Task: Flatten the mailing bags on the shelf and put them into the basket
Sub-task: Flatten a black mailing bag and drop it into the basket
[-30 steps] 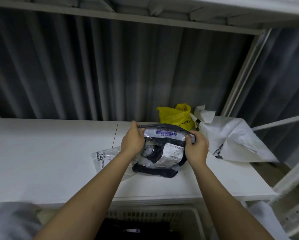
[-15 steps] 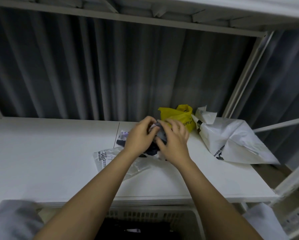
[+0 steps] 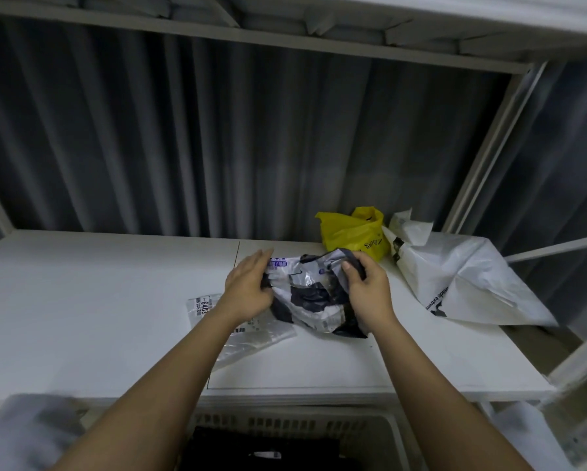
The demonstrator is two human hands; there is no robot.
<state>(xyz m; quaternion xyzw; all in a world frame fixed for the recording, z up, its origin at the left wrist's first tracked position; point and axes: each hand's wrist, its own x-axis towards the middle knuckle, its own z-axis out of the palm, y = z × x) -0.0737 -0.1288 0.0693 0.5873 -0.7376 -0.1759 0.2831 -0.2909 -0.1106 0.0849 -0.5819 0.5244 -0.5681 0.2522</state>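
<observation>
1. Basket (image 3: 384, 433): a white slotted basket stands below the front edge of the shelf (image 3: 98, 300), at 6 o'clock in the view. Dark material with a small pale label lies inside it; what it is cannot be told.
2. Grey-and-black bag (image 3: 314, 295): a crumpled mailing bag with printed labels lies on the shelf near the centre of the view, between both hands.
3. Left hand (image 3: 249, 288): it grips the bag's left edge, with the thumb curled onto the dark plastic and the fingers reaching over the top.
4. Right hand (image 3: 365, 287): it pinches the bag's upper right corner, with fingers curled round a dark fold.
5. Clear bag (image 3: 251, 334): it lies flat on the shelf at 8 o'clock from the grey-and-black bag, partly under the left forearm.
6. Yellow bag (image 3: 351, 232): it sits crumpled at 1 o'clock from the grey-and-black bag, just beside it.
7. White bag (image 3: 455, 280): it lies at 3 o'clock, next to the yellow bag.
8. Change: half a second ago both hands were bunched together over the bag; they are now spread apart, and the bag is drawn wider between them.
</observation>
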